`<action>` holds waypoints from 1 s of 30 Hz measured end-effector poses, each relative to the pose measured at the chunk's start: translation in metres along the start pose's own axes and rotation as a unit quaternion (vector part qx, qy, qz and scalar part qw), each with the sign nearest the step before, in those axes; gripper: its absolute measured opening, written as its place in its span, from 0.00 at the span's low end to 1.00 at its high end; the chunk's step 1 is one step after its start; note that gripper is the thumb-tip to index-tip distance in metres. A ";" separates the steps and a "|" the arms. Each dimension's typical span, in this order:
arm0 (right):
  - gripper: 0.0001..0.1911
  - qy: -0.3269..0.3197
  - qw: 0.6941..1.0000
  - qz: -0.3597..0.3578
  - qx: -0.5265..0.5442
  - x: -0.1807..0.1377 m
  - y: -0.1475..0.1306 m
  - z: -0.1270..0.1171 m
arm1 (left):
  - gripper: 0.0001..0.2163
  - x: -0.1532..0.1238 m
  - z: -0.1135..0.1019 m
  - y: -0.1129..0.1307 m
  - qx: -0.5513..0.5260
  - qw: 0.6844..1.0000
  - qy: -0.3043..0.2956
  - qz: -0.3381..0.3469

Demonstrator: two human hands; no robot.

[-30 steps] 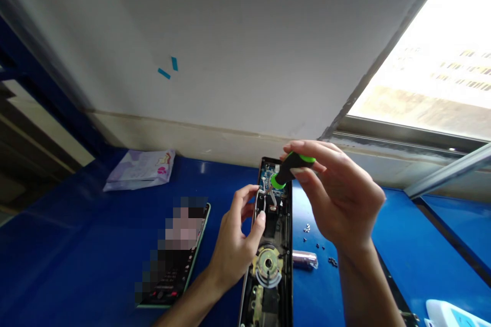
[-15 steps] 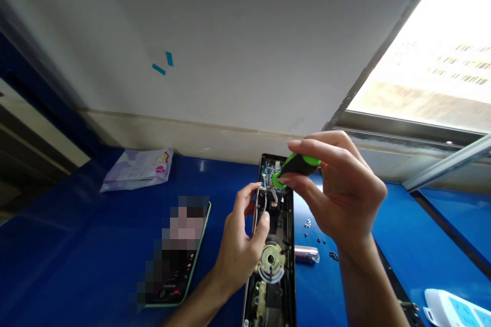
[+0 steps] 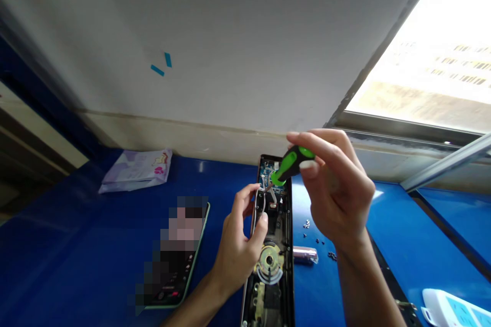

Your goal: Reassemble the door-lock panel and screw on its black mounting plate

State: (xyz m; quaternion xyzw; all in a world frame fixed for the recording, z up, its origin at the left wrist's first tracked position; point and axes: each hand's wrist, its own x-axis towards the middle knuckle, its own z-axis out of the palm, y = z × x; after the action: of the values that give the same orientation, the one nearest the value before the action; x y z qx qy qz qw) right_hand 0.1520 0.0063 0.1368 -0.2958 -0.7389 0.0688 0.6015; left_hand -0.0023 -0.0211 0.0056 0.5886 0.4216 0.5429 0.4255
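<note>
A long black housing (image 3: pixel 282 230), which looks like an opened electronic door lock, lies on the blue table. Inside it are a blue circuit board (image 3: pixel 267 167), white wires (image 3: pixel 264 202) and a round brass-coloured disc (image 3: pixel 269 260). My left hand (image 3: pixel 243 237) is closed on its left edge, the thumb over the inside near a wire. Between the thumb and fingers of my right hand (image 3: pixel 341 189) is a green and black screwdriver (image 3: pixel 286 167). Its shaft slants down to the left, the tip near the wires below the board; whether it sits on a screw I cannot tell.
Small loose screws (image 3: pixel 307 224) are scattered right of the housing, beside a pinkish wrapped cylinder (image 3: pixel 306 255). A phone (image 3: pixel 184 260) lies to the left, a purple-white packet (image 3: pixel 136 169) behind it. A white power strip (image 3: pixel 448 309) is at the lower right. A wall rises behind.
My right hand has shifted its grip, with the thumb now higher on the screwdriver's handle, and the handle has turned. My left hand stays on the housing.
</note>
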 end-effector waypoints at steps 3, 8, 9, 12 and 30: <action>0.23 -0.043 0.997 0.014 0.065 0.000 -0.001 0.000 | 0.19 -0.001 0.000 0.000 -0.002 1.000 0.000 0.000; 0.20 0.031 0.999 -0.018 0.017 0.001 -0.001 0.001 | 0.18 -0.002 -0.001 0.002 0.001 1.000 0.001 0.008; 0.20 0.040 0.999 -0.017 -0.002 0.001 -0.001 0.000 | 0.18 -0.002 -0.001 0.002 0.002 1.000 0.001 0.009; 0.20 0.000 1.000 0.009 0.010 0.001 0.000 -0.002 | 0.18 -0.002 -0.001 0.001 0.006 1.000 -0.001 0.009; 0.21 -0.007 1.000 -0.005 0.029 0.002 -0.002 -0.003 | 0.18 -0.001 -0.002 0.002 0.005 1.000 -0.001 0.007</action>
State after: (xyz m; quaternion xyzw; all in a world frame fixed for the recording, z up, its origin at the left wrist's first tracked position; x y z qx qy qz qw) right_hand 0.1544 0.0053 0.1404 -0.2743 -0.7424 0.0896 0.6047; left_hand -0.0041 -0.0222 0.0070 0.5941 0.4199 0.5434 0.4188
